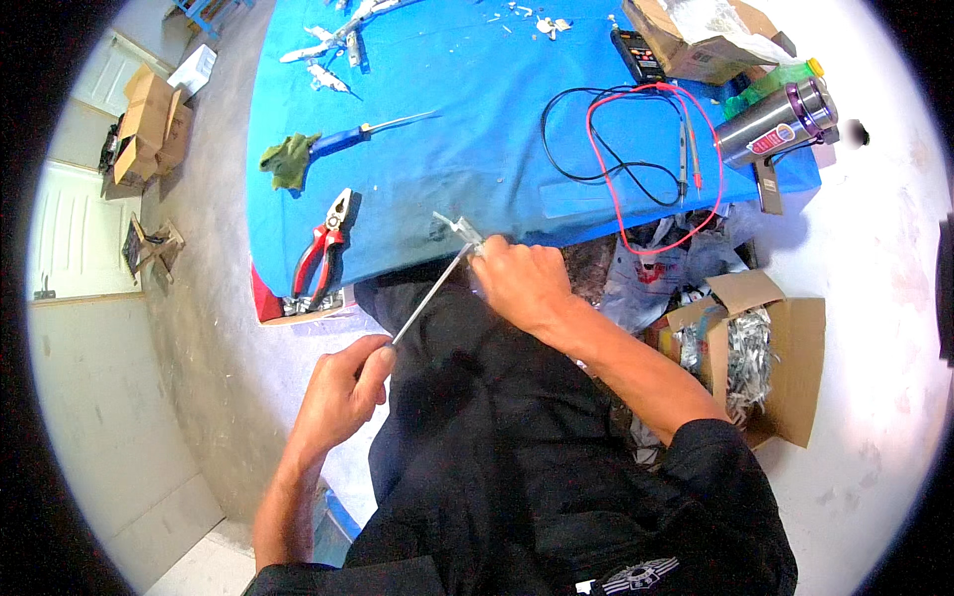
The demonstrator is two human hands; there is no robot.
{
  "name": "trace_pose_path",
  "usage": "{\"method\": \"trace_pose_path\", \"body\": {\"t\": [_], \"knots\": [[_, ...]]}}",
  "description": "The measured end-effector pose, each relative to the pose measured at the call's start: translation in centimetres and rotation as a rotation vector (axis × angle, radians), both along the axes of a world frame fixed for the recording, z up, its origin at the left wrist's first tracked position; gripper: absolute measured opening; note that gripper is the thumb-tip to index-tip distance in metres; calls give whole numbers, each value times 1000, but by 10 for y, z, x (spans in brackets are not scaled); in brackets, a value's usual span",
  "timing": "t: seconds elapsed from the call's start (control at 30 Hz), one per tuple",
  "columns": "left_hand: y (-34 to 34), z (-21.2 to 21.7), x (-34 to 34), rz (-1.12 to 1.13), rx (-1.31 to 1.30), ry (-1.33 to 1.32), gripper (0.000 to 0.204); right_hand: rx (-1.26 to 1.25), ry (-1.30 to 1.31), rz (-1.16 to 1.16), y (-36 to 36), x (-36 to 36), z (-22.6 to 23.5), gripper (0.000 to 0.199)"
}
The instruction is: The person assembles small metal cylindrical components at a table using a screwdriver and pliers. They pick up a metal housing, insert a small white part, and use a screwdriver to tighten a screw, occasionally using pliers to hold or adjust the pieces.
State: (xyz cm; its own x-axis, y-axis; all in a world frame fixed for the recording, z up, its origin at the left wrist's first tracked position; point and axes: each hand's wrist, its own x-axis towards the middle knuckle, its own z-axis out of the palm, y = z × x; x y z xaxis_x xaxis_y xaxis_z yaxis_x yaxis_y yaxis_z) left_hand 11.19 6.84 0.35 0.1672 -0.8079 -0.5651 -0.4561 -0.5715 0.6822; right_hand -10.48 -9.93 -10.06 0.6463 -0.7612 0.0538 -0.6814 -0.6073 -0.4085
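My left hand (343, 392) is closed around the handle end of a screwdriver with a long, thin metal shaft (429, 301); the handle is hidden in the fist. The shaft slants up to the right and its tip meets a small whitish-grey part (463, 230). That part is gripped in the fingers of my right hand (522, 283), over the near edge of the blue-covered table (467, 129). What kind of part it is I cannot make out. Red-and-black combination pliers (323, 248) lie on the table to the left.
Another screwdriver (343, 140) lies beside a green cloth (286, 161). Whitish parts (348, 35) are scattered at the far left. A multimeter (638, 55) with looped leads and a steel flask (770, 127) sit at the right. Below stands a carton (795, 368) of silvery scraps.
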Motion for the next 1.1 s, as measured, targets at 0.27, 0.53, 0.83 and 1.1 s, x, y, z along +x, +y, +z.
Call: {"method": "trace_pose_path", "body": {"t": [0.27, 0.53, 0.83, 1.1], "knots": [[7, -18, 4, 133, 73, 365, 47, -20, -11, -9, 0, 0, -1, 36], [16, -32, 3, 171, 91, 488, 54, 5, 2, -24, 4, 1, 2, 35], [28, -64, -7, 309, 70, 687, 51, 72, -40, -117, 8, 4, 1, 36], [52, -37, -11, 222, 89, 459, 44, 442, -343, -181, 35, -19, 11, 28]]}}
